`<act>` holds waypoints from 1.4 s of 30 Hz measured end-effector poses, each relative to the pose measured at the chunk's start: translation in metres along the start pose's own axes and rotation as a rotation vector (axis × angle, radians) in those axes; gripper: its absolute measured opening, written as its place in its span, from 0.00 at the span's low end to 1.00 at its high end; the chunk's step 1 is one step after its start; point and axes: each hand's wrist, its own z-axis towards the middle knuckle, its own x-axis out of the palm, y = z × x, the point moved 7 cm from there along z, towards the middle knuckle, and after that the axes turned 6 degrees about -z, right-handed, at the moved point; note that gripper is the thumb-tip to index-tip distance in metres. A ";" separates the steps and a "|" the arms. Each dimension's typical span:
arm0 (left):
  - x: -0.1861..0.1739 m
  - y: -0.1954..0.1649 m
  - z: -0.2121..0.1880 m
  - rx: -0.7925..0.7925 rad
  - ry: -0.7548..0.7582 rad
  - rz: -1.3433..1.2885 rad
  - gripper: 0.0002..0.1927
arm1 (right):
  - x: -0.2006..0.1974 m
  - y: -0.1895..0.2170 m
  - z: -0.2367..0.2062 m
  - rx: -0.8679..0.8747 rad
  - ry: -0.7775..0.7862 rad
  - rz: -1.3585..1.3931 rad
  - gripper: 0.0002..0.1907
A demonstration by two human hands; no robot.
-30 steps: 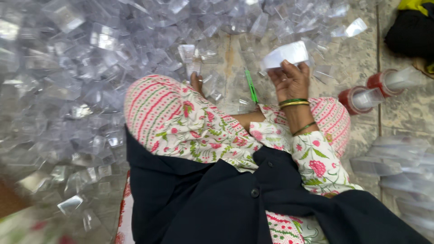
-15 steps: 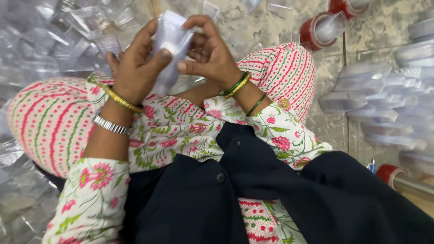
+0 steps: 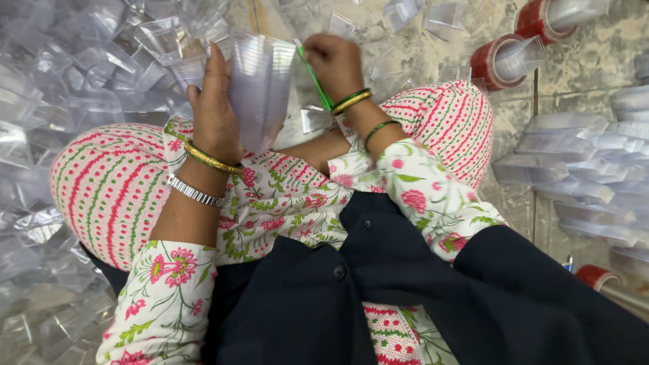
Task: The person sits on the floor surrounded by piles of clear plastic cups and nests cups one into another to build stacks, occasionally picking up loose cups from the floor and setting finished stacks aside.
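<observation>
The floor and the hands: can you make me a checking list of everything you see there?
Surface: stone-patterned floor, partly bare at upper right.
Job's things: stack of clear plastic pieces upright in the left hand; thin green tool in the right hand.
Clutter: heap of loose clear plastic pieces across the left; stacked clear pieces in rows on the right.
Grippers: left hand closed around the stack, right hand closed on the green tool, its tip beside the stack's top.
Cables: nothing seen.
Surroundings: red tape rolls at upper right, another red roll at lower right; the person sits cross-legged in floral clothing.
</observation>
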 end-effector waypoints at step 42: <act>0.028 -0.064 -0.024 -0.115 0.065 -0.552 0.07 | -0.051 0.091 -0.075 0.560 0.217 1.209 0.42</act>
